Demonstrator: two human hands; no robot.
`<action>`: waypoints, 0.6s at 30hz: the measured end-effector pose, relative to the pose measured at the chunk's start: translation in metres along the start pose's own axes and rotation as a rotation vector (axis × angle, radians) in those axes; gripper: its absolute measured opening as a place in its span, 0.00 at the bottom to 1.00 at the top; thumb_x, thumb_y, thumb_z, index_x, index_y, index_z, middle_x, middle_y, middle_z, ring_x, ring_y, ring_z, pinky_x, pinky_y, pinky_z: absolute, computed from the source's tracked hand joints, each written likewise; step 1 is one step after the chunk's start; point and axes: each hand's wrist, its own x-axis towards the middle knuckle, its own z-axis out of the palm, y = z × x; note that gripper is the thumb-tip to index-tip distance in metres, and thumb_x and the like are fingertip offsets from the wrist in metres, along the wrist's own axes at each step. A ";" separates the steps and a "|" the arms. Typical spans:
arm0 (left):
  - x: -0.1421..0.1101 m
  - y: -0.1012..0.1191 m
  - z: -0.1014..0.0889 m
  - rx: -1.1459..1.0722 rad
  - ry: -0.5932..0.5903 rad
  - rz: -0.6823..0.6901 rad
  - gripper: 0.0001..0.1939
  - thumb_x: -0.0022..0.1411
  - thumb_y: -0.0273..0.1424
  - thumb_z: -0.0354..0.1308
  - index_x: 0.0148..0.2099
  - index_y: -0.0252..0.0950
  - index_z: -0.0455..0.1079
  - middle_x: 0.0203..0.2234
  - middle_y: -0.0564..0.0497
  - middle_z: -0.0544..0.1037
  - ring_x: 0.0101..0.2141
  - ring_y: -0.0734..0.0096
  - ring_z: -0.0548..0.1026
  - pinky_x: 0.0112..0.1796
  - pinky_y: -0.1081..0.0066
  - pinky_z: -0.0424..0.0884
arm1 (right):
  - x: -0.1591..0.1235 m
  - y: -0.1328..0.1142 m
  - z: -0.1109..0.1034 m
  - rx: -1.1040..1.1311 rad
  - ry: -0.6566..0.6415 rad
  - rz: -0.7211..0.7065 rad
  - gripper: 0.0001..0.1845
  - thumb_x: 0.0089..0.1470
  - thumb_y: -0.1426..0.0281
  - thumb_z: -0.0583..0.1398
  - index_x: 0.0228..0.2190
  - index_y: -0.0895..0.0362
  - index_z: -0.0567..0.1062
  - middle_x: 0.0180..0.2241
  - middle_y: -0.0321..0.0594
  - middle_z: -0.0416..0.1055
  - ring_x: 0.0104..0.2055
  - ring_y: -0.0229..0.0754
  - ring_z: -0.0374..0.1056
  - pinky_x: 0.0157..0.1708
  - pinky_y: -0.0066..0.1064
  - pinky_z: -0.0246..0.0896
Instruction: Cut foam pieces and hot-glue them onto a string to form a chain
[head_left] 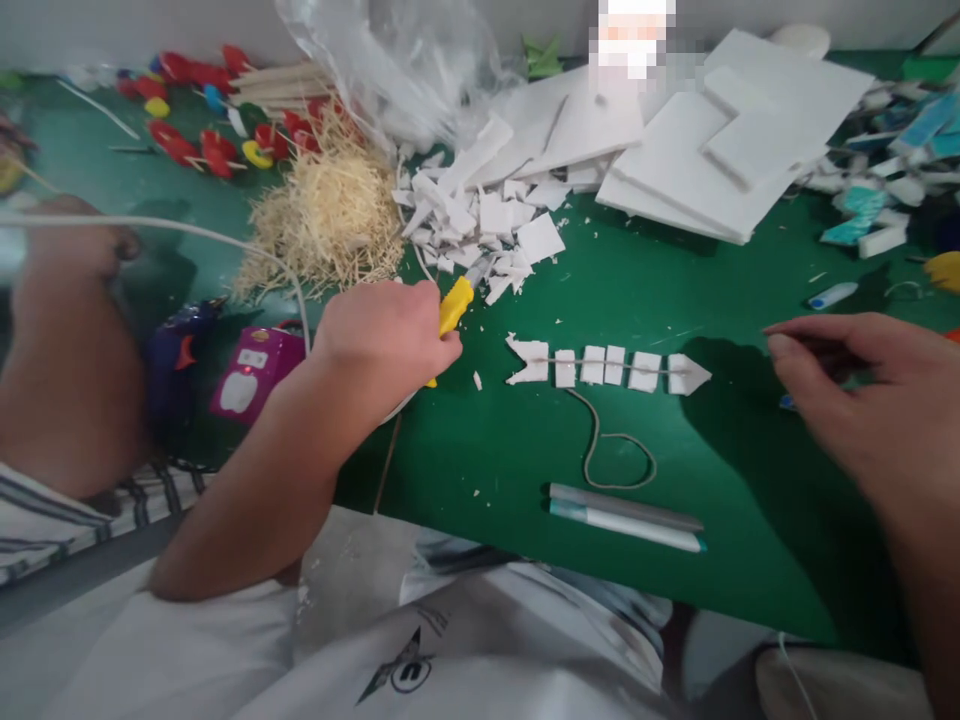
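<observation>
My left hand [382, 335] is wrapped round a yellow utility knife [455, 306], whose blade points at the heap of white foam scraps [480, 215]. On the green table, right of that hand, lies a fish-skeleton shape of white foam pieces [643, 372], several blocks in a row with a notched tail and a pointed head. A grey cord [600, 445] runs along it and curls below. To its right, my right hand [862, 385] is held over the table, thumb and forefinger tips pinched together. Whether anything is between them cannot be made out.
Markers [645, 525] lie near the front edge. A glue gun [176, 350] and a magenta box [259, 375] sit left, beside another person's arm [71, 330]. Behind are straw shreds [337, 200], foam sheets [720, 150] and a plastic bag [405, 70]. A white cable [187, 228] crosses left.
</observation>
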 end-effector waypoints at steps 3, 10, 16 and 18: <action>-0.009 -0.002 -0.010 -0.009 0.049 -0.064 0.18 0.57 0.42 0.61 0.47 0.39 0.76 0.29 0.45 0.78 0.37 0.46 0.82 0.43 0.51 0.77 | -0.001 0.002 -0.004 0.053 0.023 0.058 0.15 0.39 0.58 0.59 0.29 0.51 0.79 0.22 0.40 0.73 0.23 0.39 0.63 0.24 0.35 0.47; -0.032 0.000 -0.014 -0.486 0.423 0.299 0.17 0.58 0.34 0.57 0.49 0.35 0.74 0.32 0.51 0.78 0.33 0.68 0.79 0.39 0.68 0.76 | -0.007 0.014 -0.005 0.125 -0.029 0.015 0.16 0.46 0.55 0.63 0.34 0.49 0.81 0.25 0.38 0.74 0.24 0.39 0.65 0.23 0.34 0.50; -0.034 0.041 0.015 -1.563 -0.379 0.553 0.09 0.64 0.35 0.55 0.44 0.36 0.69 0.30 0.54 0.76 0.23 0.76 0.76 0.24 0.75 0.72 | -0.010 0.022 0.003 0.082 -0.138 -0.191 0.21 0.51 0.48 0.63 0.33 0.51 0.83 0.24 0.39 0.73 0.21 0.37 0.64 0.23 0.34 0.59; -0.037 0.054 0.023 -1.681 -0.506 0.564 0.10 0.62 0.35 0.58 0.43 0.35 0.68 0.33 0.51 0.78 0.24 0.77 0.75 0.26 0.74 0.74 | -0.012 0.023 0.004 0.072 -0.171 -0.203 0.24 0.51 0.45 0.63 0.34 0.52 0.83 0.24 0.39 0.74 0.21 0.37 0.64 0.23 0.33 0.61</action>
